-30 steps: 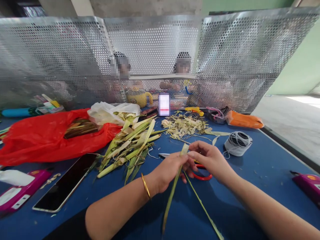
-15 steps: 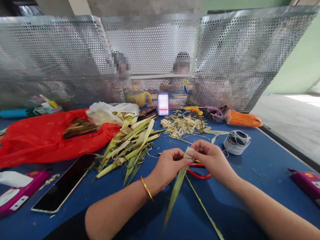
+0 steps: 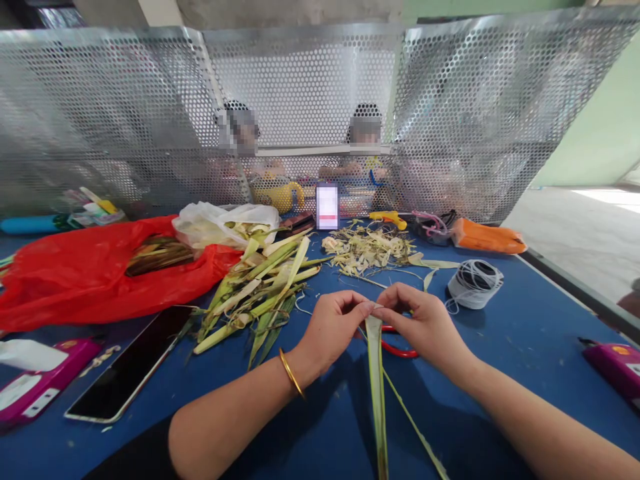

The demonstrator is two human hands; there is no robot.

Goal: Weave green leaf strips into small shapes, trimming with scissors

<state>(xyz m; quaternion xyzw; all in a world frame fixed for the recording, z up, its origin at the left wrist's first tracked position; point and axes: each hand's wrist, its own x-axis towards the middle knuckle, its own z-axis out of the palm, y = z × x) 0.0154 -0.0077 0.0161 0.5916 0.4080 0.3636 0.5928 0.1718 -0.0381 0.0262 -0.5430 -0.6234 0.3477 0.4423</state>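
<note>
Over the middle of the blue table, my left hand (image 3: 336, 331) and my right hand (image 3: 425, 328) meet, thumbs and fingertips pinched together. Both grip the upper end of a pale green corn husk strip (image 3: 375, 380), whose length hangs down toward me. A thin green strand (image 3: 410, 417) trails beside it, its upper end hidden near my right hand. Under my right hand lie red-handled scissors (image 3: 399, 349), partly covered by the fingers. To the left is a pile of long husks (image 3: 260, 293).
Husk scraps (image 3: 373, 248) lie behind my hands, with a spool of thread (image 3: 475, 285) at right. On the left are a red plastic bag (image 3: 90, 267), a phone (image 3: 133, 367) and a purple power strip (image 3: 55, 380). A perforated metal screen (image 3: 310, 87) closes off the back; two people sit beyond it.
The husk strip has swung from slanting down-left to hanging nearly straight down, and its top end is now tucked between the fingertips. Both hands have shifted only slightly.
</note>
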